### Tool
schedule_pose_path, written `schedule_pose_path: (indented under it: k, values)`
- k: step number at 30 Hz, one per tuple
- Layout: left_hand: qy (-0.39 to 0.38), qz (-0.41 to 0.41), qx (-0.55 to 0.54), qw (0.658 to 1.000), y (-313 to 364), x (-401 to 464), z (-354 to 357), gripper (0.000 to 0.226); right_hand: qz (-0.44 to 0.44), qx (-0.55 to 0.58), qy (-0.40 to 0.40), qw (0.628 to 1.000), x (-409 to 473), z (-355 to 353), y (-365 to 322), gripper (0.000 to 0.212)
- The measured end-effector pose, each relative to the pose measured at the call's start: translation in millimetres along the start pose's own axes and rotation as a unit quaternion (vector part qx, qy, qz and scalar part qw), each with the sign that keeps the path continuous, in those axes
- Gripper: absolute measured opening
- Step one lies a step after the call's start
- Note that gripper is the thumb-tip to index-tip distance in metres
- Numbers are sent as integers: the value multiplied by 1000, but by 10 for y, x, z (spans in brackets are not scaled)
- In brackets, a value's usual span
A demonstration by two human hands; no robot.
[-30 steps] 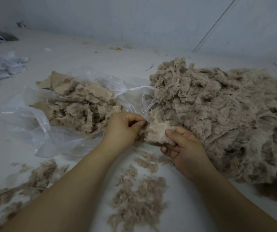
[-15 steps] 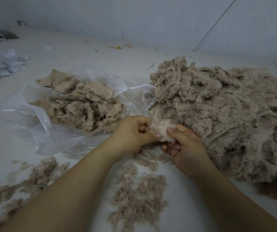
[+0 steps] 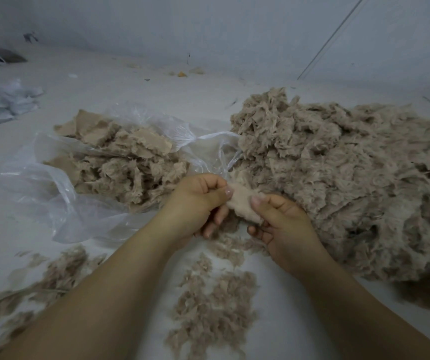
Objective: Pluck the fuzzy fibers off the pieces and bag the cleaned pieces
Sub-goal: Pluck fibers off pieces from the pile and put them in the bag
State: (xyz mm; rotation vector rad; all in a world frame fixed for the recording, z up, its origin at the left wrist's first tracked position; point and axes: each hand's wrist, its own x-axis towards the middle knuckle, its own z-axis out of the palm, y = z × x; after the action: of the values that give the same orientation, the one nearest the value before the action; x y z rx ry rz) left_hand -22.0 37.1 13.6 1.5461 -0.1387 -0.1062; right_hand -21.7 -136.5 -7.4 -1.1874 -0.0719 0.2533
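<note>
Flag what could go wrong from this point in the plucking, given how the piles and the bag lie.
1. The piece pinched between the left hand and right hand sits right beside the uncleaned heap; if dropped, it could get lost among fuzzy pieces.
2. The plastic bag lies slumped open against that heap, so uncleaned pieces may spill in.
3. Plucked fluff lies loose under the forearms and might cling to the cleaned piece.

Lighting: dim, cool, diffuse; soft shadow right of the fuzzy pile. Glare: faint sheen on plastic bag. Edges: wide-angle curvature, slight blur.
</note>
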Motion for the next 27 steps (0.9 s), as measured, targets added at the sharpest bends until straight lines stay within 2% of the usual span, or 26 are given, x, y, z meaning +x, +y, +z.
schedule_pose_path:
  k: [1, 3, 6, 8, 10, 11, 13, 14, 17, 20, 23, 27]
  values:
    - [15, 5, -25, 1000, 5, 4, -2, 24, 0, -2, 10, 1000, -2, 10, 2, 14]
    - [87, 44, -104, 990, 27, 23, -29, 24, -1, 10, 27, 1000, 8, 10, 12, 24]
    - [221, 162, -215, 938, 80, 58, -113, 11, -4, -3, 25, 1000, 21, -2, 20, 36]
    - [252, 180, -230, 922, 61, 65, -122, 27, -3, -15, 20, 1000, 21, 0, 24, 38]
    - [270, 127, -121, 947, 4, 46, -65, 25, 1, -17, 18, 1000, 24, -8, 32, 38]
    - [271, 103, -4, 957, -37, 50, -38, 20, 3, -17, 15, 1000, 24, -13, 32, 36]
    - [237, 83, 247, 936, -125, 79, -30, 17, 9, -20, 6, 1000, 25, -23, 33, 32]
    - [209, 81, 324, 919, -145, 85, -34, 18, 10, -22, 2, 1000, 26, -31, 34, 30]
    - [144, 58, 435, 887, -165, 67, -52, 23, 12, -30, -6, 999, 30, -46, 42, 28]
    - [116, 69, 458, 879, -172, 61, -40, 17, 10, -40, -11, 999, 34, -46, 44, 29]
    - [128, 110, 392, 904, -149, 65, -11, 22, 11, -46, -9, 999, 30, -38, 38, 30]
    - [160, 186, 306, 920, -96, 45, 59, 20, 16, -44, -9, 999, 22, -39, 24, 28]
